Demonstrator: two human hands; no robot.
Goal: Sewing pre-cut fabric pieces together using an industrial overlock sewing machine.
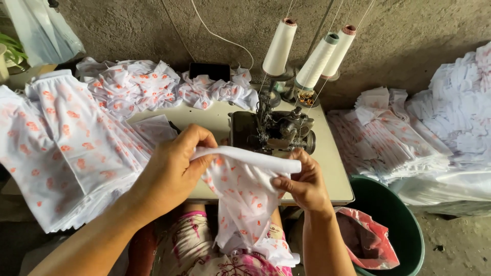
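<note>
Head view, looking down: both hands hold one printed garment piece (245, 199), white with orange flowers, by its plain white band (250, 158). Band's long axis runs roughly left to right, dipping slightly toward the right hand (304, 186). Left hand (174, 171) pinches the band's left end, fingers (204, 140) curled over the top edge, thumb beneath; clenched on cloth. Right hand grips the band's right end, fingers (284, 183) folded under the fabric, thumb on top near the band's tip; also closed on cloth. Rest of the piece hangs straight down below both sets of fingers, over the lap. Sewing machine (273, 130) sits on the counter (335, 174) just beyond the fingers, closer to the right hand; band held near it but apart, not under the foot. Thread cones (279, 46) stand farther beyond. Stacked matching pieces (66, 148) lie left of the left fingers; green bucket (404, 225) right of and below the right fingers.
</note>
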